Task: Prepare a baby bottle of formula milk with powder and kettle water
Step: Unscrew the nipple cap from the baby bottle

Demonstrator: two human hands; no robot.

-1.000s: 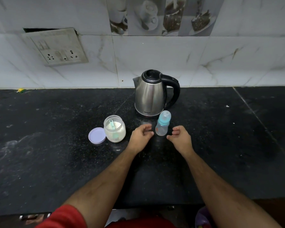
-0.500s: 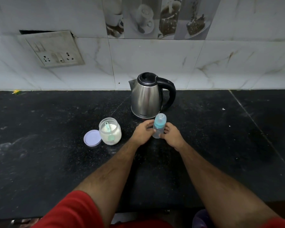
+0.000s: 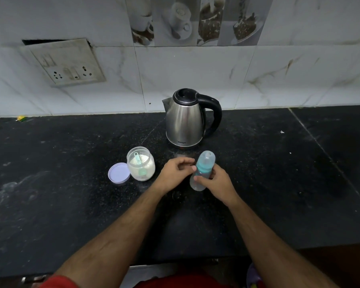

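A clear baby bottle [image 3: 202, 170] with a teal collar and a translucent cap is tilted to the right, lifted off the black counter [image 3: 279, 183]. My right hand [image 3: 218, 185] grips its body from the right. My left hand [image 3: 176, 174] touches the teal collar with its fingertips. An open jar of white powder [image 3: 141, 166] with a teal scoop inside stands to the left, its lilac lid [image 3: 119, 173] lying beside it. A steel kettle [image 3: 185, 119] with a black handle stands behind the bottle.
A tiled wall runs along the back of the counter, with a switch-and-socket plate [image 3: 71, 63] at upper left. The counter's front edge lies near my body. A small yellow-green scrap [image 3: 20, 118] lies at the far left by the wall.
Both hands closed in on the bottle, which stood upright on the counter. Now my right hand holds it raised and tilted, and my left fingers are on its collar.
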